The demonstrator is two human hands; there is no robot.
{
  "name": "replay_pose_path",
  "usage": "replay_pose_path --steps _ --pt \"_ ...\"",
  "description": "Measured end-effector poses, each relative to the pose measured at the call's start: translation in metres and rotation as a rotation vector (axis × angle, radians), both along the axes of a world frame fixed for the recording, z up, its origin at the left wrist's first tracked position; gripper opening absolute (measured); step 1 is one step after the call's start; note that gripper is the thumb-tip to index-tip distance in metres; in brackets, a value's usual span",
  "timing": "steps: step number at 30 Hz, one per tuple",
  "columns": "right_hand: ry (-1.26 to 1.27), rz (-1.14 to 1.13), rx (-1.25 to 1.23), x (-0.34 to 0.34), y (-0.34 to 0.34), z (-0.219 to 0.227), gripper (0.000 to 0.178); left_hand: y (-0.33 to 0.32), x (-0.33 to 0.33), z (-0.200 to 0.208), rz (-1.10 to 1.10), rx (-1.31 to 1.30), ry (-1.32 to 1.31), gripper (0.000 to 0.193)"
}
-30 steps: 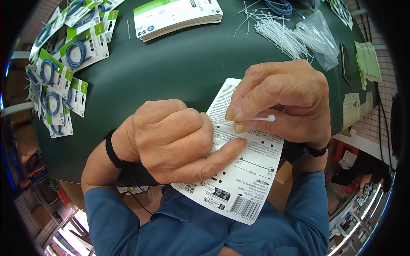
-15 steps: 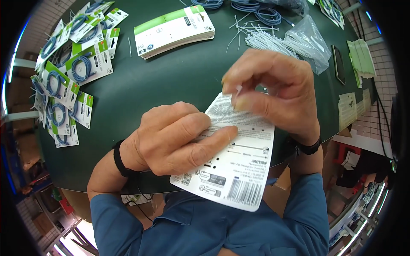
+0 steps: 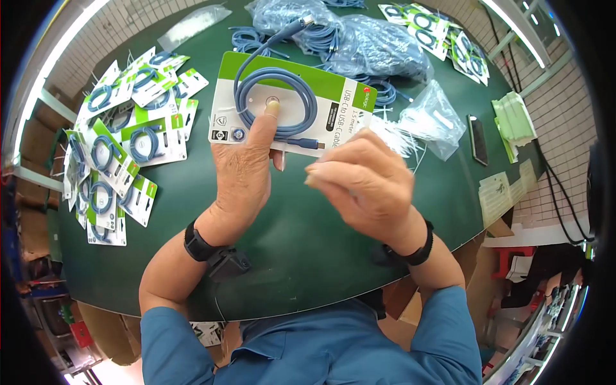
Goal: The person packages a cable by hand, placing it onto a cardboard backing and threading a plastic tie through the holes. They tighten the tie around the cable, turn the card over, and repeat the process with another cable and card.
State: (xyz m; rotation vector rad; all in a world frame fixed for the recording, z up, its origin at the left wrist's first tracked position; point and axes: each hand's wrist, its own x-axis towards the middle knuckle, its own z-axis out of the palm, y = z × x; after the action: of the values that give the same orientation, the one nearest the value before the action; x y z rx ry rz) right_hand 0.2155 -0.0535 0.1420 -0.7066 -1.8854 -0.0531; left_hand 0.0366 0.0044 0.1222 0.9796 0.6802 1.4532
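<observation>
My left hand (image 3: pixel 247 160) grips a white and green cardboard card (image 3: pixel 221 96), its thumb pressing on the front. A coiled blue USB cable (image 3: pixel 309 106) lies against the card, one plug end sticking up past the top edge and the other along the bottom. A thin pale strip shows below the card beside my left fingers. Just right of the card's lower edge, my right hand (image 3: pixel 372 183) is closed in a pinch. Whatever its fingertips hold, if anything, is too small to make out.
Carded cables (image 3: pixel 102 154) are heaped at left. At the back lie bagged blue cables (image 3: pixel 378 48) and more carded cables (image 3: pixel 423 29). White cable ties (image 3: pixel 398 138), a clear plastic bag (image 3: pixel 436 122), a phone (image 3: pixel 477 140) and green-white paper (image 3: pixel 513 119) lie at right.
The card has turned from its printed back to its front, showing the coiled cable, and has moved up and away from my body. My right hand has come off it. The view has shifted.
</observation>
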Motion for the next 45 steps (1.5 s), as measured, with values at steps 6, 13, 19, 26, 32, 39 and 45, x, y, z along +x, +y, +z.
replay_pose_path --steps 6,13,19,26,32,39,45 --pt "-0.261 -0.25 0.239 -0.011 0.01 0.017 0.03 0.001 0.029 0.022 0.087 0.057 -0.148 0.022" --pt "-0.295 -0.323 0.192 -0.022 0.015 0.038 0.025 -0.004 0.011 0.038 0.109 0.098 0.155 0.025" --pt "-0.256 -0.33 0.176 -0.032 0.016 0.038 0.024 0.008 0.012 0.033 0.114 0.187 0.003 0.025" --pt "-0.185 -0.138 0.192 -0.037 0.008 0.038 0.024 0.01 0.002 0.053 -0.084 -0.014 0.03 0.044" --pt "-0.166 -0.076 0.138 -0.032 0.011 0.026 0.027 0.008 0.006 0.035 -0.021 0.064 0.024 0.033" --pt "-0.175 -0.233 0.153 -0.02 0.029 0.008 0.03 0.012 0.007 0.011 0.093 0.265 0.208 0.027" --pt "-0.139 -0.286 0.096 -0.021 0.045 -0.018 0.029 0.025 0.007 -0.013 0.103 0.301 0.343 0.024"
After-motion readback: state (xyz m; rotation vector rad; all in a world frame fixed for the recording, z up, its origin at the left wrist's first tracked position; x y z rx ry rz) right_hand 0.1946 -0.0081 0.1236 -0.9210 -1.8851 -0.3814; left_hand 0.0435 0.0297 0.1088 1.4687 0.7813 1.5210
